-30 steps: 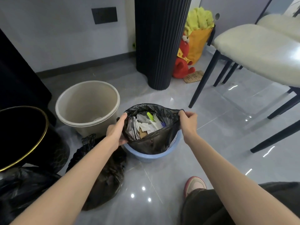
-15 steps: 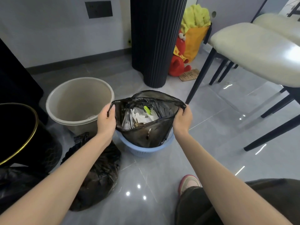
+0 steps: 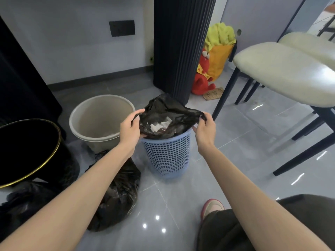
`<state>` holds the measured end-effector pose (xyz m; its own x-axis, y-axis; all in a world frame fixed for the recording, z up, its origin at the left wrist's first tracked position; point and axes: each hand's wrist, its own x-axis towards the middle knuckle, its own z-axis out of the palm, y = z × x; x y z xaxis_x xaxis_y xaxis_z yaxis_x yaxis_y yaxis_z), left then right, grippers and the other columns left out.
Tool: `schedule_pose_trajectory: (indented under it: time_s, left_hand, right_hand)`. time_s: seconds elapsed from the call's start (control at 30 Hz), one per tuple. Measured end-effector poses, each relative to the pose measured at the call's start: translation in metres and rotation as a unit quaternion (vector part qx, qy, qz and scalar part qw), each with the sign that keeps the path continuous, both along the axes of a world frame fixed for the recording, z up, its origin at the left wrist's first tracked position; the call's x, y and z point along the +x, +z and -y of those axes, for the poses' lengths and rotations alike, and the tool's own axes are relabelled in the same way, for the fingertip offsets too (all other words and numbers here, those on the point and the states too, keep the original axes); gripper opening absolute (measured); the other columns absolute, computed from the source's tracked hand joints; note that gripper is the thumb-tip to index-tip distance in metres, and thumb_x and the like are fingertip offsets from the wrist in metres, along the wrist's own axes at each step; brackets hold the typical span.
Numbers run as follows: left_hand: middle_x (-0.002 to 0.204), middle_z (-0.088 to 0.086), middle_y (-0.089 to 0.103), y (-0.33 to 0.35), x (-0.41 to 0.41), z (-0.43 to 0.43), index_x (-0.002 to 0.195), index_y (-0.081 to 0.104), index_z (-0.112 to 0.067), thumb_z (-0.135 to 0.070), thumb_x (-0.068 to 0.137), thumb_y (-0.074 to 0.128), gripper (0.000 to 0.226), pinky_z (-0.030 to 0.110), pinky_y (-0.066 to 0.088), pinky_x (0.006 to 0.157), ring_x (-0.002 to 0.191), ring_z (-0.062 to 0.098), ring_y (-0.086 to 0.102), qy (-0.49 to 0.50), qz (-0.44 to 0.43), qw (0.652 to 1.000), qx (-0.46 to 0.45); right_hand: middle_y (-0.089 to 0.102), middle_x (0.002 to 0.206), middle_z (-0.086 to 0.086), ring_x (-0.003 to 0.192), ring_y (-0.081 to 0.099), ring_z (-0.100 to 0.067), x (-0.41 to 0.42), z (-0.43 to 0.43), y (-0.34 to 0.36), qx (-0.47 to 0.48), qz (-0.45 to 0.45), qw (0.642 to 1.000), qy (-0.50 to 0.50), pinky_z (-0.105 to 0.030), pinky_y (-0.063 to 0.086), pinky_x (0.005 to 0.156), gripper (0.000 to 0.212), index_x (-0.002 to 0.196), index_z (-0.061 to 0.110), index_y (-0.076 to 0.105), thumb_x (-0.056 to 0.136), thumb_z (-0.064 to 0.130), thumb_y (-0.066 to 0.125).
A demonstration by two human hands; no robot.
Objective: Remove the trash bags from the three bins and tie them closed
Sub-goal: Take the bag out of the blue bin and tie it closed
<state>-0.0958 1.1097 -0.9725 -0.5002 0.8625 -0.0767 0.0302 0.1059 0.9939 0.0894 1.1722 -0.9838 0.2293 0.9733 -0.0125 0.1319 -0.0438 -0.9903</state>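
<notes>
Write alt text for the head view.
The left hand and right hand grip opposite edges of a black trash bag in a blue bin. A beige bin, a black bin and two more bags sit to its left.

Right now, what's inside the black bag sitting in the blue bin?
Crumpled white paper shows in the open mouth of the black bag, held at its edges by the left hand and right hand. Anything deeper is hidden by the plastic.
</notes>
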Motion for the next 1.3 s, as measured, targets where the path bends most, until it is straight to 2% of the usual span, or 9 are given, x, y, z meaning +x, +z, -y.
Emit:
schedule_pose_trajectory:
  time_s: [0.17,0.4,0.63,0.73,0.8,0.93,1.07,1.2,1.3]
  left_hand:
    - [0.122,0.002,0.064,0.007,0.003,0.008,0.111,0.065,-0.025,-0.011,0.100,0.036,0.034,0.038,0.049,0.099,0.115,0.019,0.058,-0.042,-0.008,0.999,-0.023]
    - [0.123,0.007,0.062,0.008,0.008,0.030,0.120,0.061,-0.013,-0.011,0.100,0.033,0.035,0.041,0.046,0.101,0.115,0.022,0.057,-0.041,-0.013,0.997,-0.067]
    - [0.115,0.002,0.053,0.002,0.012,0.048,0.124,0.052,-0.013,-0.015,0.098,0.035,0.032,0.020,0.043,0.055,0.091,0.018,0.052,-0.076,-0.131,0.966,-0.210]
    - [0.121,0.007,0.056,-0.006,0.017,0.056,0.124,0.050,-0.014,-0.028,0.096,0.037,0.035,0.035,0.053,0.081,0.102,0.028,0.057,-0.134,-0.212,0.931,-0.265]
    - [0.133,0.009,0.046,-0.010,0.024,0.061,0.130,0.044,-0.017,-0.046,0.092,0.040,0.048,0.037,0.049,0.092,0.114,0.029,0.052,-0.169,-0.190,0.922,-0.293]
    - [0.148,0.009,0.015,-0.016,0.040,0.075,0.146,0.017,-0.029,-0.081,0.061,0.057,0.108,0.045,0.027,0.112,0.140,0.034,0.023,-0.254,-0.212,0.885,-0.326]
    - [0.137,0.015,0.029,-0.034,0.047,0.077,0.145,0.014,-0.030,-0.060,0.069,0.069,0.099,0.042,0.038,0.106,0.127,0.036,0.042,-0.274,-0.321,0.847,-0.324]
    - [0.120,0.020,0.054,-0.046,0.043,0.077,0.140,0.033,-0.022,-0.010,0.091,0.038,0.050,0.045,0.046,0.091,0.109,0.039,0.054,-0.244,-0.433,0.822,-0.276]
    - [0.114,0.019,0.063,-0.039,0.039,0.077,0.129,0.048,-0.016,-0.001,0.093,0.031,0.043,0.042,0.045,0.084,0.104,0.038,0.058,-0.184,-0.408,0.875,-0.184]
  right_hand:
    - [0.061,0.096,0.000,0.096,0.057,-0.018,0.003,0.012,0.013,-0.017,0.010,1.000,0.014,-0.031,0.046,0.084,0.027,0.103,0.015,0.059,0.100,0.011,0.032]
    - [0.062,0.098,-0.007,0.099,0.059,-0.027,0.007,0.033,0.018,-0.075,0.016,0.997,-0.021,-0.043,0.050,0.093,0.028,0.090,0.017,0.059,0.096,0.017,0.031]
    - [0.044,0.058,-0.002,0.058,0.042,-0.021,0.021,0.069,0.013,-0.177,0.165,0.970,0.018,-0.031,0.034,0.059,0.038,0.056,0.015,0.039,0.088,0.035,0.043]
    - [0.060,0.093,-0.008,0.089,0.057,-0.027,0.026,0.077,0.002,-0.216,0.286,0.928,0.105,-0.035,0.047,0.075,0.039,0.092,0.013,0.058,0.083,0.051,0.053]
    - [0.046,0.124,-0.014,0.120,0.043,-0.034,0.029,0.081,-0.006,-0.230,0.370,0.891,0.130,-0.042,0.043,0.091,0.067,0.119,0.010,0.046,0.077,0.060,0.060]
    - [0.031,0.132,-0.014,0.128,0.030,-0.036,0.030,0.089,-0.011,-0.214,0.401,0.881,0.128,-0.043,0.041,0.094,0.097,0.134,0.015,0.023,0.064,0.055,0.078]
    - [0.039,0.135,-0.020,0.125,0.042,-0.040,0.039,0.088,-0.024,-0.262,0.384,0.876,0.129,-0.045,0.042,0.096,0.078,0.141,0.006,0.022,0.081,0.026,0.068]
    - [0.056,0.120,-0.025,0.110,0.055,-0.040,0.048,0.095,-0.025,-0.238,0.416,0.867,0.137,-0.035,0.043,0.082,0.028,0.115,-0.006,0.051,0.092,0.006,0.039]
    - [0.058,0.106,-0.023,0.099,0.055,-0.042,0.044,0.100,-0.013,-0.141,0.386,0.909,0.064,-0.040,0.040,0.072,0.022,0.108,0.003,0.047,0.093,0.004,0.032]
